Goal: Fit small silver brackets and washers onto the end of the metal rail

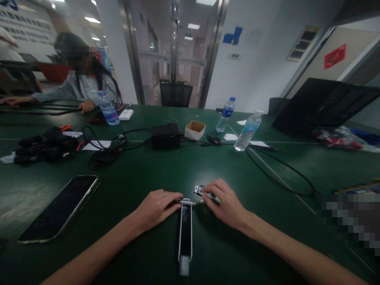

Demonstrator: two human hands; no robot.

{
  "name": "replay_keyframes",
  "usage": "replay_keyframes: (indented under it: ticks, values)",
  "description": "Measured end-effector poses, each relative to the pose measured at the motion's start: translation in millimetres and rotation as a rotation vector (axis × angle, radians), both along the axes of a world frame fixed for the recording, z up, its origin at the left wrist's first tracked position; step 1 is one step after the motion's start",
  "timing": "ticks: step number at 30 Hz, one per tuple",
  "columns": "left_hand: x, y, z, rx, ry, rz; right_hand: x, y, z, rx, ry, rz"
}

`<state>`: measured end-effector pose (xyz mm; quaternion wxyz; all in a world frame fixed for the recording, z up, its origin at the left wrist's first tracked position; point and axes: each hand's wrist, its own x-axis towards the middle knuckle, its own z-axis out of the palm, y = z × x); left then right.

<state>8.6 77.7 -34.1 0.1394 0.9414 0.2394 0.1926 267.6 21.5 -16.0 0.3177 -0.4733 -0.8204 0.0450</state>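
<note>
A narrow black strip-shaped device [186,231] with a pale metal frame lies lengthwise on the green table. A crossbar and small loop are at its far end, a grey block at its near end. My left hand [157,208], with a ring on one finger, is closed in a pinch on the crossbar's left end. My right hand [224,204] is closed around a small silver metal piece [198,190], just right of the crossbar; the fingers hide much of it. A small round bit [202,202] shows below that piece.
A large phone [63,208] lies left. Farther back are tangled black cables [103,158], a black box [166,136], a small open carton [195,130] and water bottles [248,130]. A person [89,83] sits at the far left. A black monitor [323,107] stands right.
</note>
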Motion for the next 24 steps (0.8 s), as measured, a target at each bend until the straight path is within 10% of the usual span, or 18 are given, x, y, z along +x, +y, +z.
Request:
replay_keyframes:
  ticks: [8,24]
  values:
    - [1,-2,6.5,-0.101,0.036,0.043,36,2,65.7,-0.476,-0.281,-0.198]
    - [0,-4,11.7,-0.142,0.037,-0.066,28,-1,68.8,-0.793,-0.678,-0.234]
